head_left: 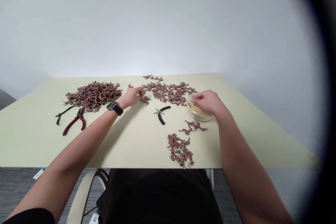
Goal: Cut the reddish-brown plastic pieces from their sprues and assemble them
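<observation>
My left hand (133, 96), a black watch on its wrist, reaches to the near left side of a spread of small brown animal figures (170, 92). Its fingers are curled in against one brown figure (145, 100); whether it is lifted I cannot tell. Over at the right, my right hand (207, 101) dips into a clear round tub (194, 115) filled with tiny gold-coloured pieces (201, 109). Thumb and fingertips are pinched together just above the gold pieces, and anything between them is too small to make out.
A dense heap of brown figures (93, 94) lies at the left. Before it are red-handled pliers (75, 121) and a thin black tool (64, 113). Small black-handled pliers (161, 113) lie open mid-table. More figures (181, 148) lie near the front edge, others (194, 127) by the tub.
</observation>
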`<state>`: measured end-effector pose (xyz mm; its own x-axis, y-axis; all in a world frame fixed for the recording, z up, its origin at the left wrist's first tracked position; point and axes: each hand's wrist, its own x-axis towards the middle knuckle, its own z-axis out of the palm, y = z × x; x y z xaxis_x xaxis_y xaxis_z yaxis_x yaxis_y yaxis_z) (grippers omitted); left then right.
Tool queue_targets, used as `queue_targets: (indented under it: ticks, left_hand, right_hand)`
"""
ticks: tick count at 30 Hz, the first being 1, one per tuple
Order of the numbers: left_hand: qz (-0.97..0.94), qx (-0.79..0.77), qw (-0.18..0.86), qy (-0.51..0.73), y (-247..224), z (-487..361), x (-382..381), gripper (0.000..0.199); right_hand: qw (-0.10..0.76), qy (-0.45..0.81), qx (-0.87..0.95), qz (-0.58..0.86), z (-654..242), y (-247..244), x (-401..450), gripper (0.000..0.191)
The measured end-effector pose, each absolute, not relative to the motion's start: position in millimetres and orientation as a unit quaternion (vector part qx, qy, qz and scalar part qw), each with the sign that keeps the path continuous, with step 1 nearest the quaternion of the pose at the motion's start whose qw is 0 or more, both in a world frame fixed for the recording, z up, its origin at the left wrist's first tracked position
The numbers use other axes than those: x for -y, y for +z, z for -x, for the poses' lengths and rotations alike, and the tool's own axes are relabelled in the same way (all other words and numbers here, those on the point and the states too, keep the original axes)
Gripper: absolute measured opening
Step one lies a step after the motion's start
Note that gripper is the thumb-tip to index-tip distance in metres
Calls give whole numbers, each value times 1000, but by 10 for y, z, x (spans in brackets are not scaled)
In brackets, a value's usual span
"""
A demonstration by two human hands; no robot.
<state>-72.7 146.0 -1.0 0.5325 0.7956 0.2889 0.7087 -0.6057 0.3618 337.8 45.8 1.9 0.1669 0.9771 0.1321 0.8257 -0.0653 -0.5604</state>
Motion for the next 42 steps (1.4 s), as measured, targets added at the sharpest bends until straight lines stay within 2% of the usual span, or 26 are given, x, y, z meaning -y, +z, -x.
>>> queue_targets:
  ticks: [4, 9, 14, 20, 24, 28, 30, 32, 35, 37, 42]
  left_hand:
    - [-845, -460, 99, 254, 74, 710, -1372, 20]
    - [-848, -469, 91, 229, 45, 726, -1257, 24]
    - [-841, -451, 39, 298, -26, 730, -1176, 21]
    - [-804, -502, 155, 279, -56, 723, -1057, 27]
    - [-792, -490, 178, 317, -115, 680, -1036, 32]
    - [-714, -404, 390, 418, -82, 520, -912, 27]
    - [-688, -374, 437, 442, -13, 402, -759, 26]
    - [-704, -357, 428, 440, 64, 280, -569, 27]
    - [-766, -342, 334, 430, 131, 129, -315, 27]
    - [-772, -343, 310, 435, 124, 68, -217, 26]
    - [-748, -355, 345, 442, 19, 28, -204, 28]
  right_hand:
    - [350, 101, 606, 707, -3289, 111, -404, 15]
    - [450, 105, 576, 675, -3126, 226, -316, 20]
    - [473, 131, 584, 647, -2967, 255, -267, 23]
    - [478, 146, 612, 613, -2759, 269, -203, 20]
    - [480, 157, 616, 605, -2683, 269, -164, 20]
    - [484, 314, 609, 545, -2564, 275, -81, 27]
    - [468, 408, 600, 504, -2468, 278, -30, 30]
    - [451, 470, 592, 475, -2361, 276, 14, 30]
    - [431, 527, 581, 447, -2221, 263, 60, 28]
    - [429, 548, 568, 439, -2158, 251, 80, 27]
    - [436, 564, 537, 452, -2091, 240, 111, 26]
